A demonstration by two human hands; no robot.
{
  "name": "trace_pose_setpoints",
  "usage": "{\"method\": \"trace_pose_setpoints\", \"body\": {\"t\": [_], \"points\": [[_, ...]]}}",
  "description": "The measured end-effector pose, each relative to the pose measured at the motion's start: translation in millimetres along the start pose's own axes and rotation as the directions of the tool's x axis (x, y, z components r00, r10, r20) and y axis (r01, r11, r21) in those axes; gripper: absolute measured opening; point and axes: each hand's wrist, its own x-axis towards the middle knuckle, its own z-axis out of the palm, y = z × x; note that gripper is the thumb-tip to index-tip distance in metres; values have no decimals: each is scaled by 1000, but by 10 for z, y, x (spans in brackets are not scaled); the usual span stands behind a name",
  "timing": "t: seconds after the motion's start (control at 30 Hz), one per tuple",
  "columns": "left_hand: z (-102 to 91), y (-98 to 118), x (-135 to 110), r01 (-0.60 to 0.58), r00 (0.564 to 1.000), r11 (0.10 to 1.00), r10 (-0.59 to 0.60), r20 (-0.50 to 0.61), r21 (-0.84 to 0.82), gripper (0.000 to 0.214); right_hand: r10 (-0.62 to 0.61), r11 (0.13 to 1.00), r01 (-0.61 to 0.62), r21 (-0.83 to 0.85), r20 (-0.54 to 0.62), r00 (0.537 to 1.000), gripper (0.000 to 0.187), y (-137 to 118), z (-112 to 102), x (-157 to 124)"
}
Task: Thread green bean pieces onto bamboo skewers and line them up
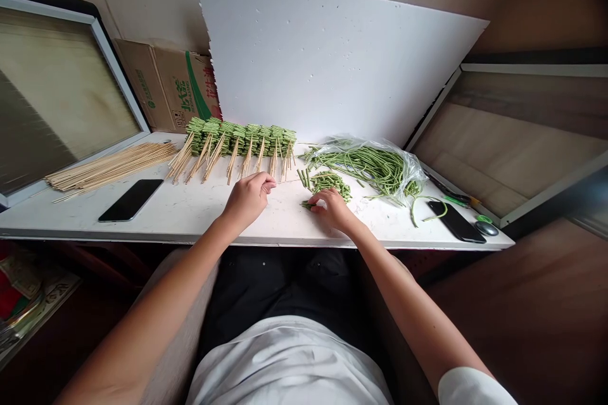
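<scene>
While your left hand point(247, 200) pinches a thin bamboo skewer point(289, 181), press those fingertips firmly together. Your right hand point(334, 211) sits on cut long beans point(327, 185) at 3 o'clock, grip unclear.

lighting: soft, even and bright over the white tabletop point(190, 215); its source cannot be told. shadows: faint, laid under the left hand point(247, 201) and right hand point(335, 210). glare: slight, seen on the plastic bag point(408, 168). edges: bowed by wide-angle distortion, corners left dim. focus: sharp throughout, no blur recorded.
</scene>
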Motion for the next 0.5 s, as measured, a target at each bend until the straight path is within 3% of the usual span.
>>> {"method": "trace_pose_setpoints", "body": {"t": [0.2, 0.33, 0.4, 0.5], "points": [[-9, -11, -5, -2, 1000, 1000, 2, 11, 21, 18, 25, 998, -21, 56, -61, 998, 15, -64, -26, 1], [-86, -32, 29, -9, 999, 1000, 10, -36, 28, 19, 131, 947, -74, 312, -164, 978, 17, -49, -120, 47], [-149, -28, 52, -14, 996, 1000, 16, -83, 24, 20, 257, 834, -125, 537, -178, 950, 32, -52, -217, 72], [-237, 11, 78, -10, 991, 1000, 14, -133, 29, 20, 370, 569, -132, 812, -109, 923, 45, -123, -409, 90]]}}
